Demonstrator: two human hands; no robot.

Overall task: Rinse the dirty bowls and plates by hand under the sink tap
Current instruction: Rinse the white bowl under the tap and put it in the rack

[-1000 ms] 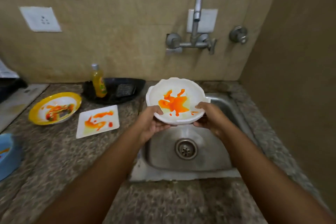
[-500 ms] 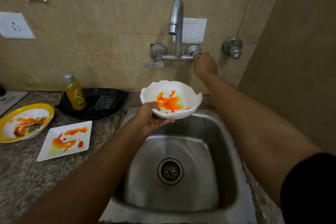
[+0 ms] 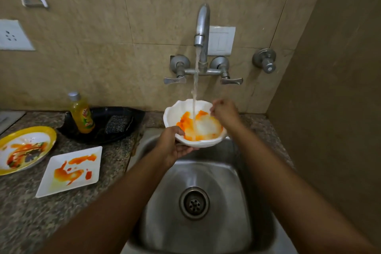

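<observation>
Now left hand (image 3: 173, 146) fingers grip the orange-smeared bowl (image 3: 206, 142); right hand (image 3: 224, 112) fingers curled.

Water (image 3: 195, 80) now runs from the tap (image 3: 203, 27) into the white bowl (image 3: 194, 123), spreading the orange sauce. The right hand (image 3: 223, 111) has left the tap handle (image 3: 231, 80) and now reaches over the bowl's far rim.

You hold the bowl (image 3: 193, 123) over the sink (image 3: 198, 198), under the tap (image 3: 202, 27). Left on the counter (image 3: 26, 212) lie two plates (image 3: 70, 171); behind them, a tray (image 3: 103, 123).
</observation>
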